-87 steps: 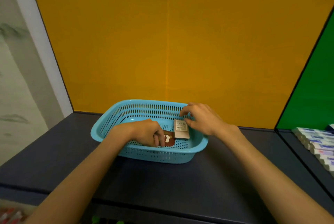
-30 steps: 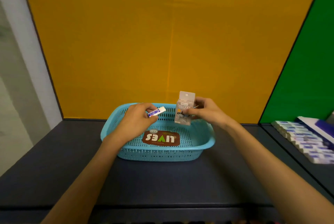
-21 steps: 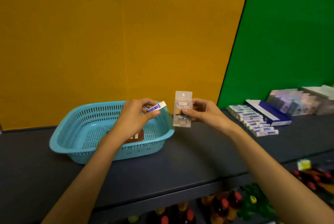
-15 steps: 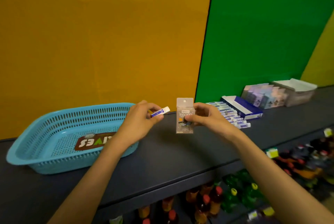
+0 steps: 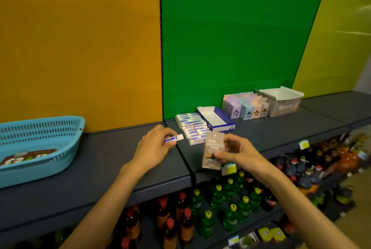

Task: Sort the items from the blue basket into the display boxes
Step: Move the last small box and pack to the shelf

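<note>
Left hand (image 5: pixel 154 146): raised just over the dark grey shelf top (image 5: pixel 112 160), forearm running up from the lower left, thumb and forefinger pinching a small white eraser with a blue label (image 5: pixel 173 138) at its near end, far end pointing right. Just beyond the eraser tip: rows of matching white erasers (image 5: pixel 191 128) laid flat on the shelf, apart from the held one. Behind those, an open blue-and-white display box (image 5: pixel 215 118).

Right hand (image 5: pixel 235 153): forearm entering from the lower right, fingers curled, thumb and fingertips pinching a slim beige hang-pack with printed card front (image 5: pixel 212 151), held upright and slightly tilted, clear of the shelf edge. Farther right and back of this hand: a row of pastel packs (image 5: pixel 246 108) standing upright, then an open grey carton (image 5: pixel 281 101).

Perforated blue plastic basket (image 5: pixel 38 144): well to the left of the left hand, a brown packet with white lettering (image 5: pixel 26 156) lying inside.

Against half a second ago: same grips on both items; both hands now nearer the eraser rows and display boxes; basket shifted to the left margin of view; lower shelf of bottles (image 5: pixel 218 208) more exposed below the hands.
</note>
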A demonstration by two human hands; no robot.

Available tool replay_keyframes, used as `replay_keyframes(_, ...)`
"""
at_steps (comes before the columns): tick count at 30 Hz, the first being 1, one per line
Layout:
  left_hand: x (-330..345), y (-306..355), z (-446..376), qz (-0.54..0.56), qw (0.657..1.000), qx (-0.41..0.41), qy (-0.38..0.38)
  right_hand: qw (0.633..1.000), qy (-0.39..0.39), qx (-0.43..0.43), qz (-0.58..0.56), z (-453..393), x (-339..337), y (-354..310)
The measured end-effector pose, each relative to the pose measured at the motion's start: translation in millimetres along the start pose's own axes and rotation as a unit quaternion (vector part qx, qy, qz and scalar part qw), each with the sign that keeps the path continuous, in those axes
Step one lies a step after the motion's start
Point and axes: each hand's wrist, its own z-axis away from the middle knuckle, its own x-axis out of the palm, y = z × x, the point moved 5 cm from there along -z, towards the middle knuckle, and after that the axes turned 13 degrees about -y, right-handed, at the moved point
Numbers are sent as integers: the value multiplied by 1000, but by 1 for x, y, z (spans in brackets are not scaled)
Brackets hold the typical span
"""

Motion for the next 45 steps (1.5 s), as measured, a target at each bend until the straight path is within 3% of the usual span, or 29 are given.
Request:
replay_keyframes(12, 48, 26, -78, -99, 989, -114, -4, 996, -9, 5, 93, 18, -118, 62)
replay_keyframes(23, 72, 4, -163, -127, 981, -147, -3, 979, -9, 18, 205, -67, -203, 82)
replay_keyframes(26, 79, -1, -181, -136, 980, -147, -7, 952, -18, 21, 304, -101, -222, 79)
replay_keyframes(32, 83, -9, -193, -146, 975, -165, -12, 865, 18, 28, 501, -164, -261, 87)
replay_keyframes(39, 78, 1, -198, -272, 945, -181, -36, 832, 13, 15, 555, -210, -276, 100)
replay_keyframes(45, 79, 4, -199, -303, 929, -203, -60, 795, 4, 4, 606, -222, -282, 110)
